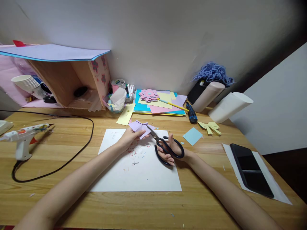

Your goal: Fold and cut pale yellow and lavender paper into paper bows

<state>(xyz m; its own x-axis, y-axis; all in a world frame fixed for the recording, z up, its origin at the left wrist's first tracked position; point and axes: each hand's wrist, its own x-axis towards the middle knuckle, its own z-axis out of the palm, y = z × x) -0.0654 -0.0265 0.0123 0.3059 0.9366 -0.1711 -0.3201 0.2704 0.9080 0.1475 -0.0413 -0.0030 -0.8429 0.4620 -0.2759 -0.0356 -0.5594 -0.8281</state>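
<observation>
My left hand [131,137] pinches a folded piece of lilac paper [139,126] above a white sheet [134,172] marked with small coloured strokes. Around the black handles of a pair of scissors [165,145] my right hand [171,150] is closed. The scissor blades point up and left, with their tip at the right edge of the lilac paper; I cannot tell whether they touch it. A light blue paper square [192,136] lies to the right of my right hand, and a yellow paper bow [210,127] sits beyond it.
At the left stands a white glue gun [24,137] with its black cord looping over the table. Behind are a pink box [99,76], coloured paper [141,107] topped by a pink paper flower [149,95], and a utility knife [191,113]. A black phone [250,169] lies at right.
</observation>
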